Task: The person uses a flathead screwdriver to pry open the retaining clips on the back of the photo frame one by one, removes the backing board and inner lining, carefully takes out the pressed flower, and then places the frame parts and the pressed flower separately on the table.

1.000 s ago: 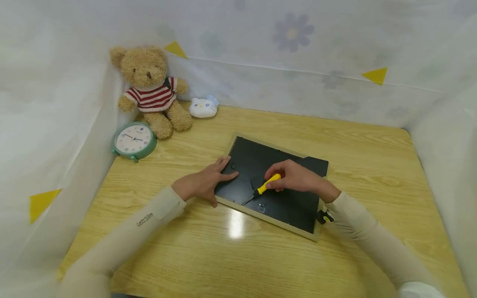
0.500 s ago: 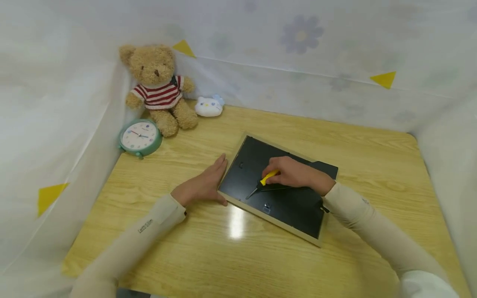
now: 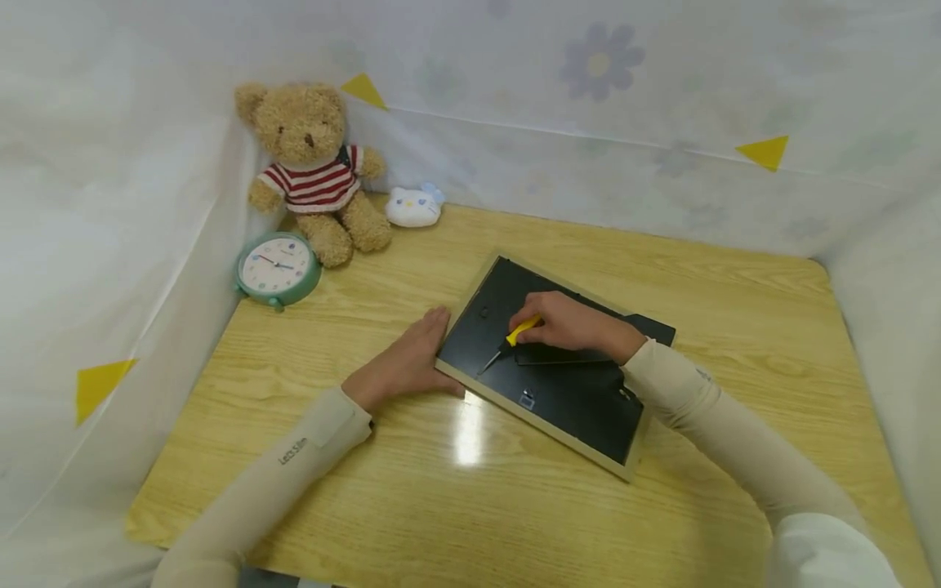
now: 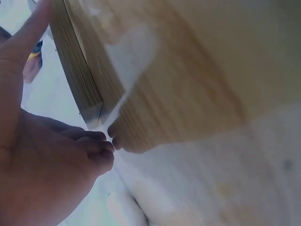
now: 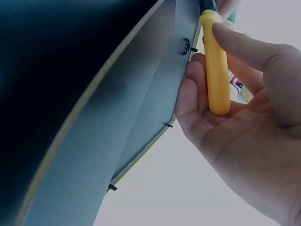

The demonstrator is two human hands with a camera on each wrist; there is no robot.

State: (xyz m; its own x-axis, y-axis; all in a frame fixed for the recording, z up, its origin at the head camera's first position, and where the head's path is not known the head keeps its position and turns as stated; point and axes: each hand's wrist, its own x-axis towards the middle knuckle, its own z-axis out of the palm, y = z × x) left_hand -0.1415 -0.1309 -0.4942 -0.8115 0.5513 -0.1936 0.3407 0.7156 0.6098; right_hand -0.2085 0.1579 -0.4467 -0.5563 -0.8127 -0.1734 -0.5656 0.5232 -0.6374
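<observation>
A picture frame with a black back lies face down in the head view. My left hand is against its left near corner, fingers straight along the left side and thumb spread along the near edge. The left wrist view shows this hand beside the wooden edge. My right hand grips a screwdriver by its yellow handle, its tip close to the back near the near-left edge. Under that hand the stand flap rises from the back. In the right wrist view, fingers and thumb hold the yellow handle.
Behind to the left sit a teddy bear in a striped shirt and a small white cat-face plush. A green alarm clock stands before the bear. White sheeting surrounds the wooden table at the back and sides.
My left hand has come off the black back to the frame's left corner. The frame's left end has shifted away from me. The screwdriver stays in my right hand, its tip slightly farther back.
</observation>
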